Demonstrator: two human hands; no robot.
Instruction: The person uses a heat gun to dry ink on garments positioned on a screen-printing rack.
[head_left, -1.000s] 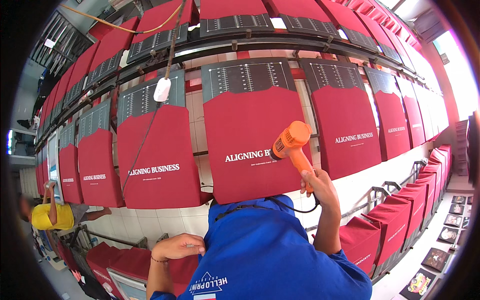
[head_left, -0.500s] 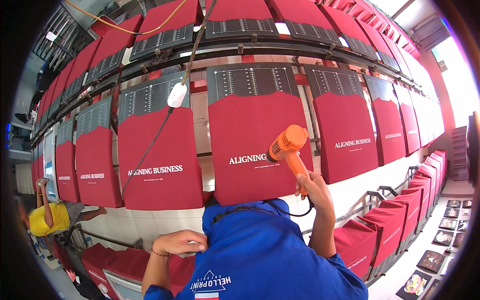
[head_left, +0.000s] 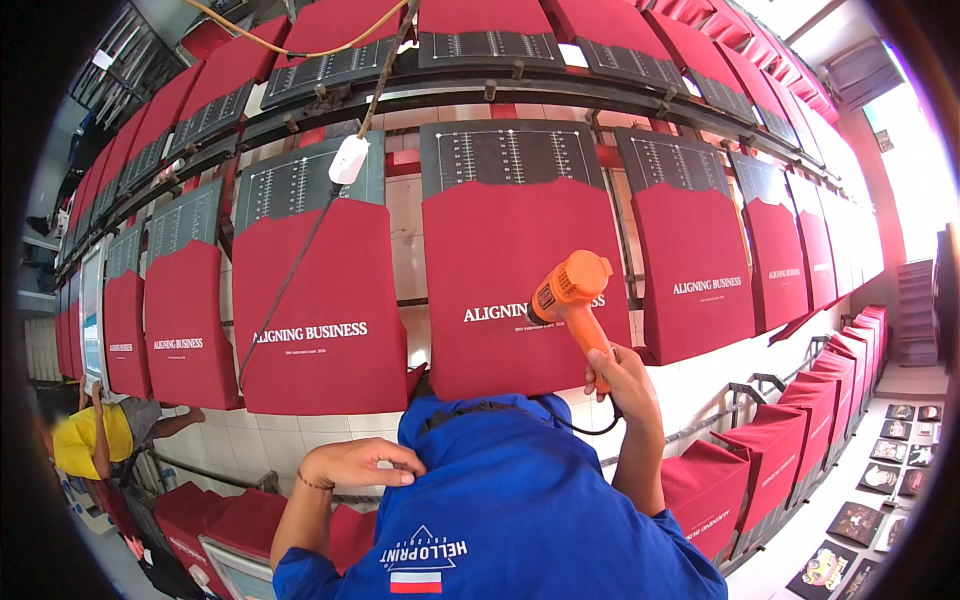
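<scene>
Taking 12 o'clock as straight away from the wearer, the step in hand looks like heating a print: the right hand [head_left: 622, 382] has its fingers wrapped round the handle of an orange heat gun [head_left: 575, 282], whose body lies at 11 o'clock from that hand. The dark nozzle hangs over the white lettering [head_left: 496, 313] on the red cloth [head_left: 520, 235]; whether it touches, I cannot tell. The next move seems to call for an even gap above the print and slack in the black cord [head_left: 590, 431]. The left hand [head_left: 358, 462], between 8 and 9 o'clock from the right, has loosely bent, slightly parted fingers and nothing visible in them. The cloth looks matt and smooth, drawn flat over a stiff, dark rectangular board [head_left: 510, 158] with white ruled marks.
</scene>
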